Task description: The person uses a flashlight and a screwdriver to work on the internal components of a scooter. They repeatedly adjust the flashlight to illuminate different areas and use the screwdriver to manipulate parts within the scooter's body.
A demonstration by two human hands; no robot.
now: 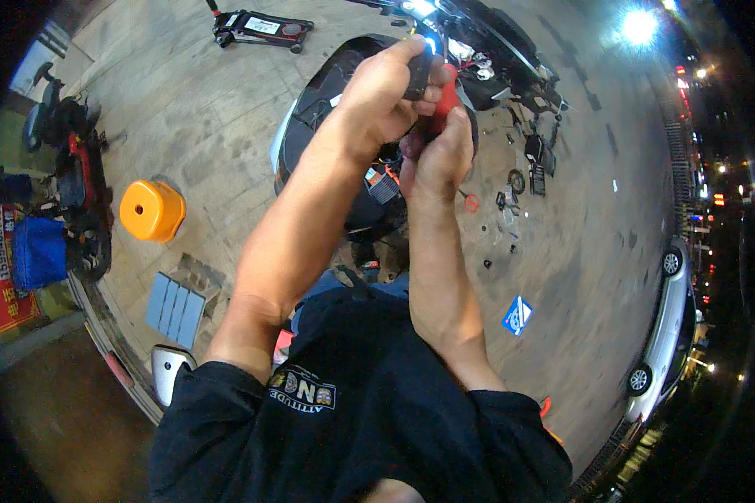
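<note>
Both my hands are raised close together over a dark motor scooter point(317, 92). My left hand point(376, 94) is closed around a small black block-shaped part point(420, 77), whose exact kind I cannot make out. Beside it, my right hand point(445, 158) grips the red handle of a screwdriver point(447, 94), its thin shaft pointing up and away from me. The tip is lost in the glare near the part. Below my wrists, wires and an orange-and-grey item point(382, 184) show in the scooter's opened body.
A floor jack point(262, 29) lies far left. Nearer on the left are an orange stool point(153, 210), a blue-grey slatted panel point(176, 308) and a parked red-and-black scooter point(80, 180). Loose parts point(535, 159) and a blue packet point(517, 316) lie on the right pavement; a silver car point(664, 327) stands beyond.
</note>
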